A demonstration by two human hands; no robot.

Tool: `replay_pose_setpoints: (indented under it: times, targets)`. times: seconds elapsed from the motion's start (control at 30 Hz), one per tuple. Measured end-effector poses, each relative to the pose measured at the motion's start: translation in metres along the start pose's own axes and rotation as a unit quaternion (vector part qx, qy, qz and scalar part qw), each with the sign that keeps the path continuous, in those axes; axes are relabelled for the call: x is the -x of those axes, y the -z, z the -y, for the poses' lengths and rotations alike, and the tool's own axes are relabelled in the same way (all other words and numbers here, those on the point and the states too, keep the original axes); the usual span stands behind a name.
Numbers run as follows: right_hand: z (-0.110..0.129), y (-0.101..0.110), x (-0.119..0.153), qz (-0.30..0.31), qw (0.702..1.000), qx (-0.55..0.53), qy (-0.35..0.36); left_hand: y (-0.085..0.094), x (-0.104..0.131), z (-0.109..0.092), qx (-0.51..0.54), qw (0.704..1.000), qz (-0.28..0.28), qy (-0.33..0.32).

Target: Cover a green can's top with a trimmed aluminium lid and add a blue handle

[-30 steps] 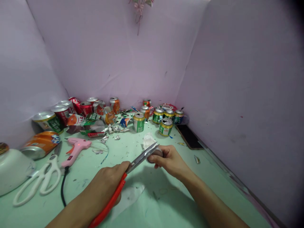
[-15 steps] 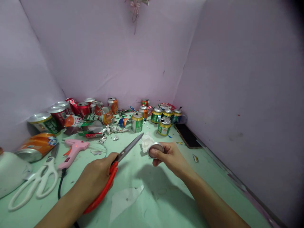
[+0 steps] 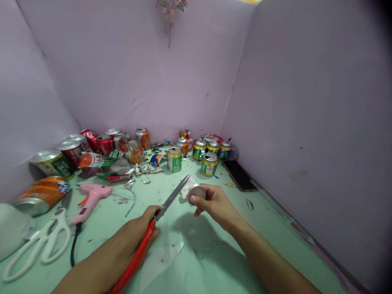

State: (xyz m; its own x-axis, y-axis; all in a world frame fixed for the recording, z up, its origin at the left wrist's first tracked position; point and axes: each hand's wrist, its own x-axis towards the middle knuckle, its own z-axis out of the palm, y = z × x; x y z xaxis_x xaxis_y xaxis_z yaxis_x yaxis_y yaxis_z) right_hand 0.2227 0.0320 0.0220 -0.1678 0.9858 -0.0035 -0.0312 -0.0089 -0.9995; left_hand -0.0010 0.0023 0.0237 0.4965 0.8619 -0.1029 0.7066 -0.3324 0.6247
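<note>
My left hand (image 3: pixel 143 226) is closed around the red-handled scissors (image 3: pixel 173 198), whose blades point up and away to the right. Between the thumb and fingers of my right hand (image 3: pixel 216 204) is a small round silver piece that looks like a can end (image 3: pixel 199 192), tilted with its dull grey face towards me. The blade tips lie close to its left side; I cannot tell whether they touch it. Just behind it a crumpled white tissue (image 3: pixel 187 186) rests on the table, partly hidden by the blades and the round piece.
Green-and-yellow cans (image 3: pixel 209 165) stand ahead beside a phone (image 3: pixel 240 175). On the left are a pink glue gun (image 3: pixel 92 200), white scissors (image 3: pixel 55 232), an orange can (image 3: pixel 44 192) and several other cans. Cut metal scraps (image 3: pixel 143 168) litter the back; a clear sheet (image 3: pixel 162 261) lies in front.
The scissors have moved right and the round piece slightly left, so the blades are nearer to it. The view has shifted a little.
</note>
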Motion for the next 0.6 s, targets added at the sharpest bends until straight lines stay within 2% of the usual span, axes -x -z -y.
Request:
replay_pose_setpoints:
  times: [0.13, 0.27, 0.6]
  targets:
    - [0.001, -0.004, 0.003, 0.021, 0.999, -0.021, 0.018, -0.004, 0.003, 0.006, 0.009, 0.999, 0.029, 0.015]
    - [-0.001, -0.008, 0.004, 0.019, 0.999, -0.039, 0.031, -0.004, 0.008, 0.002, 0.009, 0.999, 0.043, 0.018]
    - [0.003, -0.007, 0.006, 0.007, 0.999, -0.039, 0.024, 0.002, 0.008, 0.002, -0.045, 0.998, 0.036, 0.008]
